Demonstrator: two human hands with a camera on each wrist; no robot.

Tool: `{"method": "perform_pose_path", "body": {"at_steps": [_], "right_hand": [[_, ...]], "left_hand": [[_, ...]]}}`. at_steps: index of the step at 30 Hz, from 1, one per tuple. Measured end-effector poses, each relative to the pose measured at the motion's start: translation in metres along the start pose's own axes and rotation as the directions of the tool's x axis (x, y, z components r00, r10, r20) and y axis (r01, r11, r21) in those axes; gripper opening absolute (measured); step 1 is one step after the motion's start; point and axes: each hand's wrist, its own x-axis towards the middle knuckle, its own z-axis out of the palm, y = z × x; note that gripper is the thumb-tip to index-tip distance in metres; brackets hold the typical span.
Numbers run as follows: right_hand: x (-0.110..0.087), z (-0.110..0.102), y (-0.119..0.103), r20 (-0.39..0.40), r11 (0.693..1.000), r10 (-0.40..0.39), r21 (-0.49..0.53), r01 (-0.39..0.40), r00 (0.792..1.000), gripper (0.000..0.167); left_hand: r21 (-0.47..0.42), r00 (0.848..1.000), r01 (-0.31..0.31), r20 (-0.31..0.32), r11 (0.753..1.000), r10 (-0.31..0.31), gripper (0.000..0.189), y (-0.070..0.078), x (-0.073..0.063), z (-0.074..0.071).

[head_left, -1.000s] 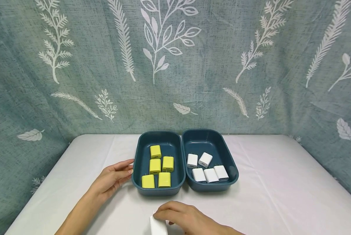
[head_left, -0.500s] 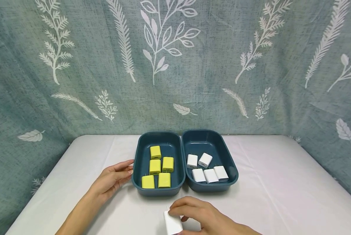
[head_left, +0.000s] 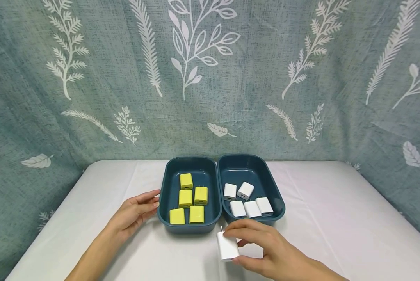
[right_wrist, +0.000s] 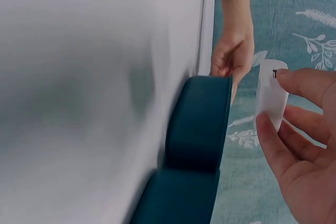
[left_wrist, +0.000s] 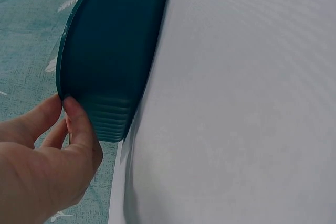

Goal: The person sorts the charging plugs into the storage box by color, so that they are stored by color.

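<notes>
My right hand (head_left: 266,248) pinches a white USB wall charger (head_left: 227,246) between thumb and fingers, its prongs pointing away from me. It is held above the white cloth, just in front of the two dark teal bins. The charger's port (right_wrist: 275,73) shows in the right wrist view. My left hand (head_left: 130,216) rests its fingertips against the left side of the left bin (head_left: 192,229); the left wrist view shows them at its rim. Inside that bin lie several yellow chargers (head_left: 185,199). The right bin (head_left: 273,175) holds several white chargers (head_left: 252,210).
Both bins stand side by side on the white-covered table (head_left: 319,203). Behind them hangs a green-blue curtain (head_left: 210,117) with white leaf prints. White cloth surrounds the bins to the left, right and front.
My right hand has moved right and away from me with the white charger, from the front edge of the view toward the bins. The left hand and both bins have stayed in place.
</notes>
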Motion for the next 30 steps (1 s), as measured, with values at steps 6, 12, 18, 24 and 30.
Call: {"method": "perform_pose_path", "body": {"at_steps": [6,12,18,24,30], "right_hand": [[-0.004,-0.008,0.006,-0.032,1.0,0.006,-0.016,-0.006,0.999,0.042],[-0.005,-0.02,0.012,-0.073,0.998,0.032,-0.06,-0.037,0.997,0.041],[-0.007,-0.038,0.023,-0.133,0.992,0.061,-0.1,-0.075,0.989,0.042],[-0.011,-0.051,0.039,-0.153,0.981,0.166,-0.074,-0.179,0.974,0.041],[-0.011,-0.063,0.053,-0.169,0.967,0.231,-0.067,-0.245,0.958,0.039]], "left_hand": [[-0.001,1.0,-0.003,0.015,1.0,0.003,0.055,0.001,-0.001,0.0],[0.003,1.0,0.0,0.012,1.0,-0.001,0.057,0.001,0.0,0.0],[0.008,1.0,0.008,-0.002,1.0,-0.008,0.057,-0.001,0.0,0.001],[0.015,1.0,0.009,-0.004,1.0,-0.009,0.058,-0.001,0.0,0.001],[0.017,1.0,0.001,0.002,1.0,-0.001,0.057,-0.002,0.001,0.0]]}}
